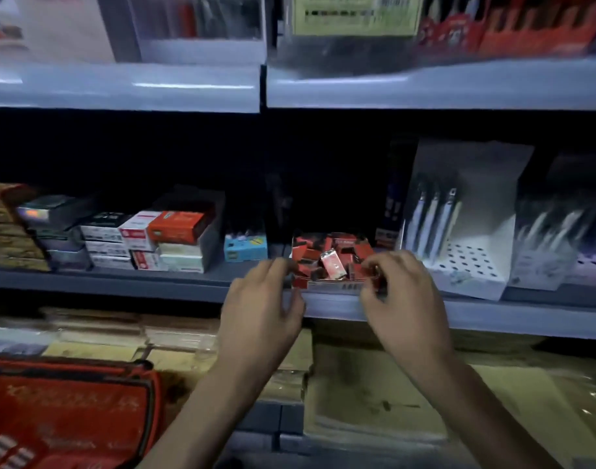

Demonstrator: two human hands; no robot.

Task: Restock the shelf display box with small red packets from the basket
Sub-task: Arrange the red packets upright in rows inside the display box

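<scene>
Small red packets (310, 255): they lie heaped and jumbled in the red cardboard display box (298, 282), filling it up to about its rim.
Box position: it stands at the front edge of the grey metal shelf (120, 282), just left of a white perforated pen stand (469, 269).
Odd one out: a pale shiny packet (332, 265) lies on top of the red heap, near the middle.
Your left hand (259, 309): the fingers are curled narrow against the box's left front corner and appear to hold it.
Your right hand (404, 299): the fingers are curled round the right front corner, with red showing between them. I read this as the box wall, though blur leaves a packet possible.
Basket: the red plastic basket (70, 418) sits well apart, low on your left. Only some pale shapes show in its near corner, and you cannot tell whether any packets remain.
Progress: judging by the full box, most of the restocking looks done. What seems left is squaring the box on the shelf, tidying the heap and checking the basket.
Box writing: a pale strip with barcode-like marks runs along the front wall, too blurred to read.
Other writing: the yellow-green label (355, 11) on the shelf above shows dark bars only, and the white marks on the basket are not legible. No brand can be made out.
</scene>
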